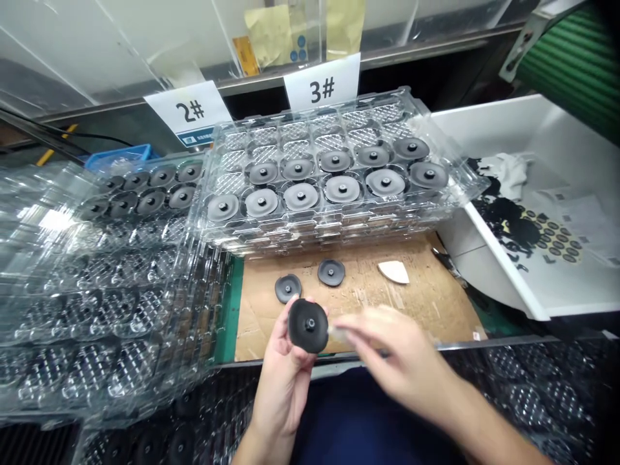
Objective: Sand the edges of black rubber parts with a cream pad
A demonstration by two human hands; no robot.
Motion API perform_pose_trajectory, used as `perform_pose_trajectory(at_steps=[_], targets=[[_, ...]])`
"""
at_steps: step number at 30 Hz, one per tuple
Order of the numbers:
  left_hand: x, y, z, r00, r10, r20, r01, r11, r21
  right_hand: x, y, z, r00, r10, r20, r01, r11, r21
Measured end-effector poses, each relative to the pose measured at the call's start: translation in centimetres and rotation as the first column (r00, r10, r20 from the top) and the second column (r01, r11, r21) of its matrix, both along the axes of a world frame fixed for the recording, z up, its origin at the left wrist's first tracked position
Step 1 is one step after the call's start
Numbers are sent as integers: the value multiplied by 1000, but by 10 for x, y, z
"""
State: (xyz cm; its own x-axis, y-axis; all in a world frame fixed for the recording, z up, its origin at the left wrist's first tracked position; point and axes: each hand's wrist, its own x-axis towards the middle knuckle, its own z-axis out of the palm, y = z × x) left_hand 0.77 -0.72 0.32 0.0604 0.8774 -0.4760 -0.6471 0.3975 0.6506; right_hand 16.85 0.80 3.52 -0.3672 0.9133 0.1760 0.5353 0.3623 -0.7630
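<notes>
A black round disc with a small metal stud at its centre (306,337) faces me, and my left hand (287,378) grips it by the rim. Close to the disc's right edge is my right hand (394,345), smeared by motion. Its thumb and forefinger are pinched around a small pale thing that I cannot make out. Beyond my hands, two similar discs lie on the cardboard: one disc (287,298) just past my left fingers, the other disc (331,281) farther back. A white wedge-shaped piece (394,272) lies to their right.
A stack of clear plastic trays (310,216) with discs in its front pockets stands behind the cardboard (358,303). More trays (97,284) rise at left. On the right sits a white bin (513,278) holding black scraps and sticker sheets. A green ribbed hose (576,64) hangs above.
</notes>
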Motion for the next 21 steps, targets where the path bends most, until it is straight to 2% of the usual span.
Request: perform_pose_trajectory(at_steps=[2,3,5,7,9,12,15,17,19,21], targets=[[1,1,1,998,42,-49,-42,999,2,4,1,-1,993,-112,44,113,993,-31],[2,2,2,998,45,-53,-45,999,7,5,1,1,993,-119,13,120,992,-25],[5,3,5,999,32,-39,-31,999,18,4,1,4,995,-42,-96,42,999,-3],[7,5,7,1000,19,-21,-19,999,29,2,5,0,989,28,-145,-29,1000,-7],[5,6,8,999,32,-11,-32,999,23,6,11,-16,993,-55,-107,48,997,-67],[0,6,7,999,33,22,-33,999,-11,18,11,-57,978,-206,-20,201,969,-144],[-4,4,6,997,37,61,-37,999,-15,24,-3,-96,985,-173,-2,170,967,-191],[-4,4,4,995,47,82,-45,999,-18,25,-12,-109,991,-135,0,132,966,-223],[-2,4,2,994,31,104,-29,999,-23,24,-14,-106,991,-136,-4,130,961,-243],[0,3,1,993,0,121,3,1000,-21,21,-7,-86,986,-169,-12,160,955,-248]])
